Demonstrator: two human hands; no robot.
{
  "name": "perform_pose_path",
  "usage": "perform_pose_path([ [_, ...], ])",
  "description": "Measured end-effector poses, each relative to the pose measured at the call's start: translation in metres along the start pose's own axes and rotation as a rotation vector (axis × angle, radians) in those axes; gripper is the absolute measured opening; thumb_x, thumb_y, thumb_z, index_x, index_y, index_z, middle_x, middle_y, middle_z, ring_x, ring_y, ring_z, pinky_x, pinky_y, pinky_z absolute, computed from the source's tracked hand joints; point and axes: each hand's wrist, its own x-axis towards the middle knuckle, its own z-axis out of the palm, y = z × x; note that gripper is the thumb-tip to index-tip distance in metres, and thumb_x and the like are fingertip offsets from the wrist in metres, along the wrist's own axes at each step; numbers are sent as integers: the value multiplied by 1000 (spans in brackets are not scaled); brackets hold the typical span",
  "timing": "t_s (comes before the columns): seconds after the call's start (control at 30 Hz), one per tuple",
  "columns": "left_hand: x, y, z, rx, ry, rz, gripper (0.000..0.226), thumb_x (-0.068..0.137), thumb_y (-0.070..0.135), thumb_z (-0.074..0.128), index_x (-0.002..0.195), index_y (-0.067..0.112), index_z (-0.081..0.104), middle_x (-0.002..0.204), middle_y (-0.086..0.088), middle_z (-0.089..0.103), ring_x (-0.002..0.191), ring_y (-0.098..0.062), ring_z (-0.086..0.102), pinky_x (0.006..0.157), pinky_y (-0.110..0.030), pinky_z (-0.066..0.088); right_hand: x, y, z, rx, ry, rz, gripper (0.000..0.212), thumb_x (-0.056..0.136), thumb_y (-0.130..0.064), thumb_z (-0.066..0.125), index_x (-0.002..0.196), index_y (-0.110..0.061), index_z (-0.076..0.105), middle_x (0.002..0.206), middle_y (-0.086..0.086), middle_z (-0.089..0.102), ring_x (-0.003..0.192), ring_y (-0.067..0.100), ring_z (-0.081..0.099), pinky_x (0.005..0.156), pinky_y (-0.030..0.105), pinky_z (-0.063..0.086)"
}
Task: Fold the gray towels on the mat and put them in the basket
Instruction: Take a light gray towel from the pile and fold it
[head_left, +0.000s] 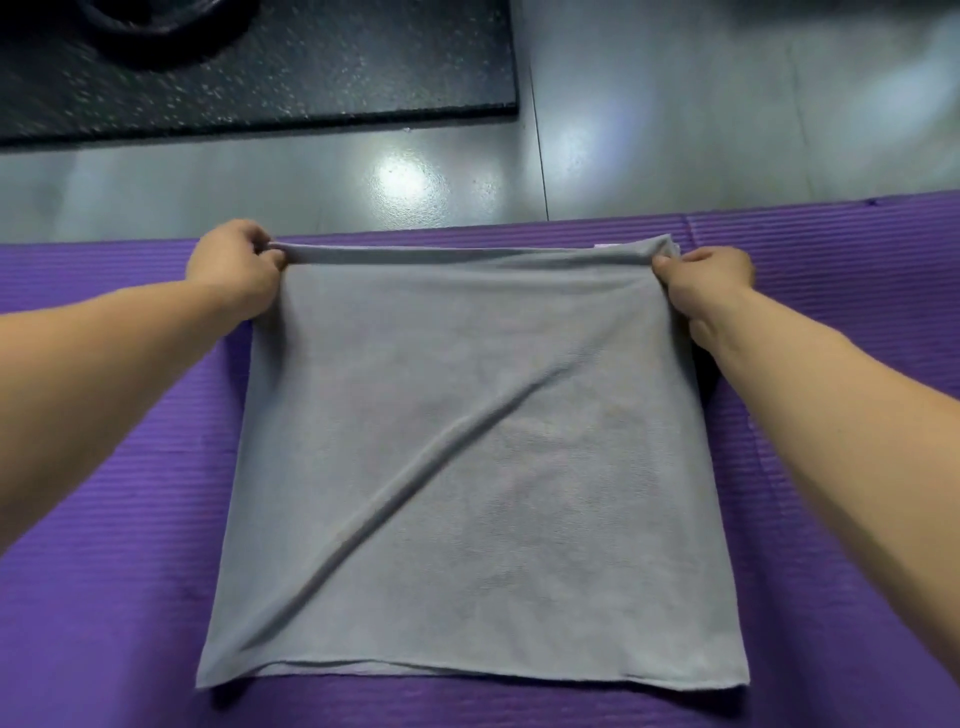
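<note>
A gray towel lies spread on the purple mat, folded once so two layers show along its near edge. A long diagonal crease runs across it. My left hand pinches the far left corner of the towel. At the far right corner, my right hand pinches the cloth as well. The far edge is stretched taut between the two hands, just above the mat. No basket is in view.
Beyond the mat lies a glossy gray floor with light reflections. A black speckled rubber slab sits at the far left, with a dark round object on it. A second purple mat section adjoins on the right.
</note>
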Motion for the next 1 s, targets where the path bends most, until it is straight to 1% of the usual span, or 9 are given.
perform_pose_path([
  [0.17, 9, -10, 10, -54, 79, -132, 21, 100, 21, 58, 118, 10, 62, 120, -21, 66, 113, -40, 59, 97, -43, 45, -2, 0, 6, -48, 34, -26, 29, 82, -35, 80, 68, -26, 56, 103, 6, 72, 97, 25, 68, 96, 40, 55],
  [0.27, -2, -10, 10, -114, 157, -213, 37, 102, 28, 56, 129, 6, 46, 127, -22, 59, 119, -41, 55, 99, -46, 42, -7, 4, 4, -97, 42, -71, 25, 81, -42, 76, 72, -24, 62, 96, 1, 72, 94, 24, 68, 93, 43, 56],
  [0.33, -16, -17, 5, -140, 123, -224, 47, 98, 39, 57, 129, 4, 48, 128, -22, 59, 118, -40, 56, 96, -45, 44, -13, 4, 0, -130, 20, -110, 24, 84, -47, 72, 84, -24, 67, 96, -2, 70, 95, 22, 66, 91, 40, 55],
  [0.43, -51, -34, -1, -136, 1, -159, 48, 84, 51, 59, 94, 4, 62, 90, -21, 66, 84, -38, 61, 69, -41, 44, -21, 2, -12, -135, -54, -129, 37, 80, -55, 72, 92, -20, 70, 92, -2, 70, 85, 19, 65, 80, 35, 56],
  [0.5, -85, -47, -5, -77, -94, -98, 46, 84, 52, 61, 68, 9, 53, 63, -11, 56, 68, -35, 57, 60, -40, 39, -32, 1, -22, -179, -102, -136, 40, 82, -53, 72, 85, -13, 68, 76, 0, 65, 65, 17, 60, 65, 32, 51],
  [0.57, -119, -63, -3, -27, -165, -60, 46, 92, 51, 64, 72, 10, 56, 69, -9, 61, 77, -35, 61, 64, -41, 42, -49, 8, -29, -283, -130, -163, 48, 85, -53, 68, 81, -5, 66, 68, 3, 61, 62, 21, 56, 65, 32, 45],
  [0.7, -171, -86, 1, -28, -160, -88, 38, 95, 48, 60, 80, 12, 61, 79, -6, 66, 83, -34, 62, 70, -42, 46, -95, 40, -42, -476, -133, -130, 47, 85, -60, 62, 92, -13, 62, 86, 3, 65, 84, 29, 58, 74, 37, 43],
  [0.83, -185, -93, 6, -98, -162, -106, 36, 93, 48, 61, 84, 13, 63, 85, -6, 69, 85, -35, 63, 75, -45, 51, -123, 72, -60, -502, -57, -54, 44, 84, -59, 63, 93, -17, 59, 98, 6, 64, 86, 28, 54, 72, 36, 39],
  [1.0, -189, -97, 9, -146, -190, -150, 35, 87, 48, 64, 86, 13, 67, 85, -7, 72, 84, -34, 67, 77, -44, 55, -135, 72, -70, -457, -152, 43, 34, 82, -38, 73, 67, -13, 56, 62, 3, 62, 63, 22, 55, 60, 33, 41],
])
